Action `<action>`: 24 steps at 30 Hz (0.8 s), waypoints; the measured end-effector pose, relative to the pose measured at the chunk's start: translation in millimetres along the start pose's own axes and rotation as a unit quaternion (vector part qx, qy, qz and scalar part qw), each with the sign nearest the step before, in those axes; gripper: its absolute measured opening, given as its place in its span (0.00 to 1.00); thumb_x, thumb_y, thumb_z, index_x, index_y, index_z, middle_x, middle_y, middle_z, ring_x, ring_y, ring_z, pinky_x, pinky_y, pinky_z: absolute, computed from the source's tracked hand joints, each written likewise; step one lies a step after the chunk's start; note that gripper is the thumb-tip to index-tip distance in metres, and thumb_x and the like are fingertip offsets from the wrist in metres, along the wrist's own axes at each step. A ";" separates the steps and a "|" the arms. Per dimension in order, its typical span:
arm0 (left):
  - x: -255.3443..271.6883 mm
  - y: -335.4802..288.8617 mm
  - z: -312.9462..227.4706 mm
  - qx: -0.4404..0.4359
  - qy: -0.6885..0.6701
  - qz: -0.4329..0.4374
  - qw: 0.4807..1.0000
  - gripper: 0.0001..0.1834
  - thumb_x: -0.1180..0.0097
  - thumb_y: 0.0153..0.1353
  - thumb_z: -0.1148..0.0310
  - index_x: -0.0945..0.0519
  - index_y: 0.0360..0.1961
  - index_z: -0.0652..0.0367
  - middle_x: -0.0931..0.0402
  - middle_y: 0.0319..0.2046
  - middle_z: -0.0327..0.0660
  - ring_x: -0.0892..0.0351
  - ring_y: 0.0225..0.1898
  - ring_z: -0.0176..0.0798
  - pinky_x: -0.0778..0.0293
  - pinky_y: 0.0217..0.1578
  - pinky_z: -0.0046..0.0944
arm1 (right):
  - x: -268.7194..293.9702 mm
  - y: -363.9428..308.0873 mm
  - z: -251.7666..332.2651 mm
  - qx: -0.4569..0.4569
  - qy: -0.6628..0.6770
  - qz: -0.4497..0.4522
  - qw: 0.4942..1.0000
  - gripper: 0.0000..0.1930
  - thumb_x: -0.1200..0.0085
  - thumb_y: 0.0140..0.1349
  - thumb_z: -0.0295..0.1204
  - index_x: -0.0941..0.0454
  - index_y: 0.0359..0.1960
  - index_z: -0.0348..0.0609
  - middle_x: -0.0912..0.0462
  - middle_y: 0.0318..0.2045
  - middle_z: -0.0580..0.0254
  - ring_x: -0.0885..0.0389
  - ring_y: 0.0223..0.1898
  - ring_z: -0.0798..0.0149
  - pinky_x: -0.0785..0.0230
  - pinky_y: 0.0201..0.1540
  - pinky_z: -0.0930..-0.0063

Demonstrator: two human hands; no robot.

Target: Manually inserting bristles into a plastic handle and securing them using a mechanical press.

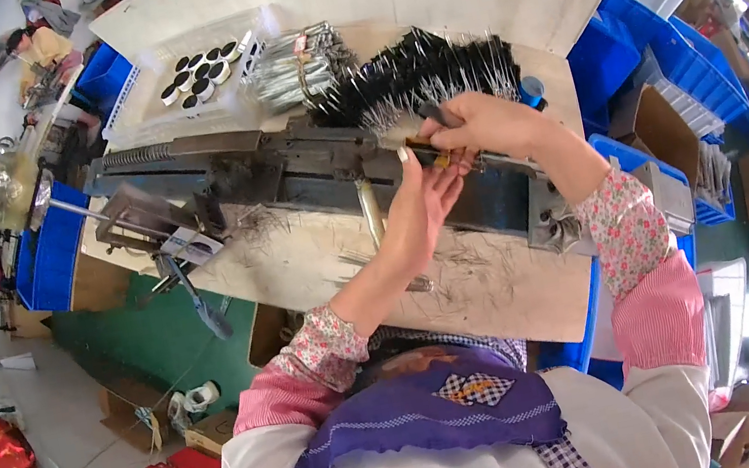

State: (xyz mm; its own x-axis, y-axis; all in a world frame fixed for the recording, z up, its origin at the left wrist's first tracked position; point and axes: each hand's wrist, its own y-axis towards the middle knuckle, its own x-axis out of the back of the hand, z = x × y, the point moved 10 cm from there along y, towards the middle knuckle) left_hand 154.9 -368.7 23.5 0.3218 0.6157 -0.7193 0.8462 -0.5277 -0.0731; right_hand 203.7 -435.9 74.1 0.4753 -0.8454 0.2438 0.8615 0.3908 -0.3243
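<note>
Over the long metal bench machine point(302, 162), my right hand point(486, 126) is closed round a short dark piece point(433, 113), whose kind I cannot make out. Small yellow parts point(424, 147) show just under its fingers. My left hand point(424, 200) comes up from below with its thumb raised apart from its fingers. Its fingertips meet the machine beside the yellow parts, close to the right hand. A metal lever point(370, 210) slopes down from the machine next to my left wrist. Behind both hands lies a wide pile of black-bristled wire brushes point(426, 69).
A bundle of silvery wire pieces point(295, 67) and a clear plastic basket point(138, 115) of black-topped round pieces point(201, 72) sit at the back. Loose wires point(470, 262) litter the wooden tabletop point(515, 294). Blue bins point(603, 53) stand at the right. People point(42, 52) work at the far left.
</note>
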 end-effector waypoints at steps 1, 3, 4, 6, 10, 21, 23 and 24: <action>-3.8 2.5 -3.6 0.001 0.000 0.000 1.000 0.38 0.67 0.66 0.37 0.37 0.59 0.64 0.34 0.55 0.44 0.38 0.62 0.40 0.46 0.64 0.43 | 0.0 0.8 2.7 0.016 -0.038 -0.002 0.999 0.11 0.51 0.64 0.29 0.23 0.43 0.34 0.19 0.30 0.63 0.21 0.27 0.72 0.26 0.30 0.76; -10.6 -0.1 -5.3 0.052 -0.171 -0.026 0.984 0.41 0.68 0.65 0.36 0.41 0.61 0.66 0.38 0.59 0.47 0.40 0.63 0.45 0.44 0.65 0.45 | 6.3 1.5 -3.8 0.020 -0.112 -0.004 0.993 0.11 0.50 0.63 0.29 0.21 0.44 0.40 0.19 0.35 0.62 0.23 0.32 0.69 0.27 0.34 0.73; -10.2 -1.6 -17.8 0.034 -0.184 -0.019 0.982 0.43 0.67 0.65 0.36 0.42 0.61 0.68 0.38 0.59 0.52 0.41 0.64 0.50 0.47 0.67 0.46 | 15.2 -11.5 28.6 0.193 -0.382 -0.086 0.900 0.12 0.49 0.61 0.30 0.21 0.44 0.41 0.20 0.40 0.60 0.24 0.35 0.66 0.28 0.37 0.71; -1.5 -1.4 -29.6 0.053 -0.226 -0.009 0.973 0.43 0.67 0.64 0.36 0.42 0.61 0.68 0.39 0.60 0.52 0.40 0.64 0.50 0.47 0.66 0.46 | 3.8 -44.2 67.6 0.281 -0.600 -0.155 0.733 0.14 0.50 0.56 0.31 0.19 0.42 0.43 0.27 0.53 0.52 0.30 0.41 0.54 0.30 0.44 0.67; 3.9 -0.6 -29.6 0.052 -0.271 -0.016 0.961 0.42 0.67 0.65 0.36 0.39 0.59 0.68 0.36 0.58 0.50 0.38 0.61 0.48 0.43 0.64 0.45 | -23.8 -59.7 78.7 0.264 -0.532 -0.301 0.746 0.18 0.50 0.52 0.24 0.23 0.47 0.43 0.28 0.42 0.51 0.29 0.41 0.49 0.32 0.46 0.61; 14.2 -17.9 -27.4 -0.005 -0.230 -0.038 0.972 0.37 0.71 0.68 0.40 0.36 0.55 0.68 0.34 0.55 0.50 0.39 0.62 0.48 0.48 0.67 0.46 | 4.8 -36.8 44.8 0.213 -0.274 -0.275 0.897 0.05 0.40 0.50 0.28 0.19 0.30 0.44 0.22 0.24 0.64 0.22 0.29 0.60 0.37 0.41 0.68; 16.2 -20.1 -26.1 -0.011 -0.231 -0.035 0.972 0.36 0.71 0.68 0.41 0.36 0.55 0.68 0.34 0.55 0.49 0.38 0.62 0.47 0.48 0.67 0.45 | 0.0 -30.9 50.0 0.206 -0.293 -0.264 0.896 0.03 0.41 0.51 0.28 0.19 0.28 0.46 0.22 0.24 0.66 0.23 0.30 0.60 0.39 0.43 0.67; 15.6 -20.4 -26.5 -0.013 -0.220 -0.034 0.975 0.36 0.71 0.68 0.41 0.36 0.55 0.68 0.34 0.55 0.48 0.38 0.61 0.46 0.47 0.67 0.45 | -5.1 -33.0 60.5 0.242 -0.317 -0.270 0.876 0.04 0.40 0.51 0.26 0.20 0.28 0.42 0.22 0.23 0.64 0.23 0.27 0.61 0.37 0.39 0.70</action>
State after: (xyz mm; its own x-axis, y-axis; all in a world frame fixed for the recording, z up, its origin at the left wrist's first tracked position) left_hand 154.0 -332.8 32.0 0.0559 0.3362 -0.9401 0.8714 -0.4761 -0.1185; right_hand 183.6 -422.4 138.8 -0.1540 -0.6421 0.7510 0.8932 0.2345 0.3837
